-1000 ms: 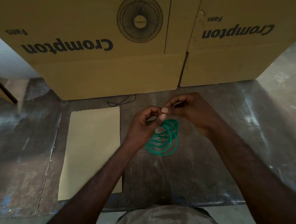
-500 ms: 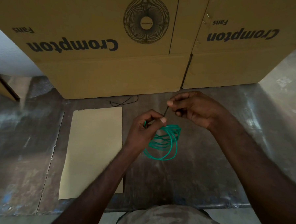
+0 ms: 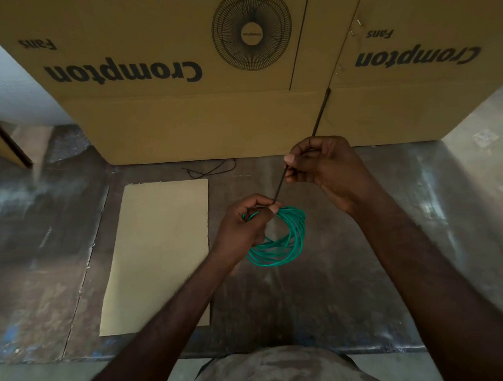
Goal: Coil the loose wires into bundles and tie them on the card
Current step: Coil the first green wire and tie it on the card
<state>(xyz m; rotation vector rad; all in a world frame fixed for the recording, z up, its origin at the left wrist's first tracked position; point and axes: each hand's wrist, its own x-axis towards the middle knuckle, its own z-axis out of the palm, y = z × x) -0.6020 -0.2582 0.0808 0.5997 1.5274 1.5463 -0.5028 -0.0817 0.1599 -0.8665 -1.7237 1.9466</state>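
A coil of green wire (image 3: 288, 244) hangs from my left hand (image 3: 247, 228), which pinches its top between thumb and fingers. A thin black tie (image 3: 280, 186) runs taut from that pinch up to my right hand (image 3: 321, 165), which grips its upper end with curled fingers. Both hands are held above the dark table. The plain tan card (image 3: 160, 243) lies flat on the table to the left of the coil, with nothing on it.
Two large brown "Crompton Fans" cartons (image 3: 192, 70) stand along the back of the table. A loose black string (image 3: 213, 171) lies on the table just in front of them, beyond the card. The table's front edge (image 3: 382, 347) runs near my body.
My right hand has drawn up and away from my left, and the black tie now stretches out longer between them. The green coil stays in my left hand.
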